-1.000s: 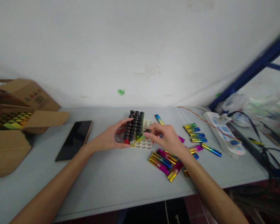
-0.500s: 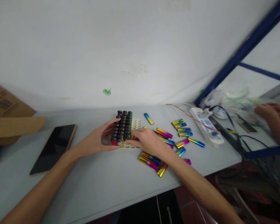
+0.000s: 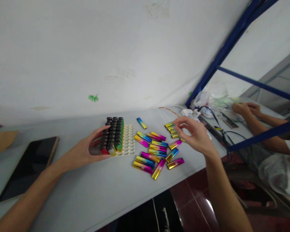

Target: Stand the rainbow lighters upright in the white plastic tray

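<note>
white wall backs a pale grey table (image 3: 99,193). on it stands a white tray (image 3: 129,143); its left columns hold upright lighters (image 3: 113,135) with black caps, its right columns are bare. left hand (image 3: 87,151) clasps the tray's left side, thumb at the near edge, fingers at the far edge. right hand (image 3: 195,135) hovers above the table, fingers loosely curled, nothing in its grasp, just right of the loose lighters (image 3: 151,151) lying flat beside the tray. phone (image 3: 26,167) lies face up at far left. co-worker's hands (image 3: 244,108) are beyond the blue frame (image 3: 222,54).
</note>
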Motion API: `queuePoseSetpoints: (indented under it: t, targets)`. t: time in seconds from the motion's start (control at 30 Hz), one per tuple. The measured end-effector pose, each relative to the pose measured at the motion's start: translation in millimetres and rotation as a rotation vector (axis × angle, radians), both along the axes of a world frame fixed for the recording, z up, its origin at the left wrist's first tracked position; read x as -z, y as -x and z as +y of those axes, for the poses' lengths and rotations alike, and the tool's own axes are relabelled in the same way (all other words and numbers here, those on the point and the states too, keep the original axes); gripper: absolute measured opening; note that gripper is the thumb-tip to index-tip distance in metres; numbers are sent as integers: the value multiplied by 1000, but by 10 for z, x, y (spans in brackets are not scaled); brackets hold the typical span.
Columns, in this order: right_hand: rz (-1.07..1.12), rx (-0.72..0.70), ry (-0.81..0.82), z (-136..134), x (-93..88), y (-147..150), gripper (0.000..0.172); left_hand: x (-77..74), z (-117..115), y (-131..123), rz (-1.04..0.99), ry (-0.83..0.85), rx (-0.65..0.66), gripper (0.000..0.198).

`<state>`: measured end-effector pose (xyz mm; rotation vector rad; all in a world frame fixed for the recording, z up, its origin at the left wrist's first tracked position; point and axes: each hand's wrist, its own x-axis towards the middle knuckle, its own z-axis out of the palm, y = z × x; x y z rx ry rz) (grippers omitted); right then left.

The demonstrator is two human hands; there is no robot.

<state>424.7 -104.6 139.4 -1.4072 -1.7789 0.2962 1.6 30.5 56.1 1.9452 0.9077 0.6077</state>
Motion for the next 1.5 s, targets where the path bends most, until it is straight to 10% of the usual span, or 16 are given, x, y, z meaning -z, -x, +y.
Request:
queuePoseSetpoints:
  t: [0.4,0.8,1.1,1.5]
  targets:
    - [-136,366,13,-428,519,-812,16,-64,-30,-19,6,-18,23,105]
    - [-640,113,298,827,497,-784,30,-37,-16,-19,-19,6,10,116]
    - [-868,-98,496,1281,391,-780,24,-61,-53,-24,-19,-5,40,105]
    - [-211,-75,178,1195,450,-232,34,-44,-55,-27,-69,12,42,107]
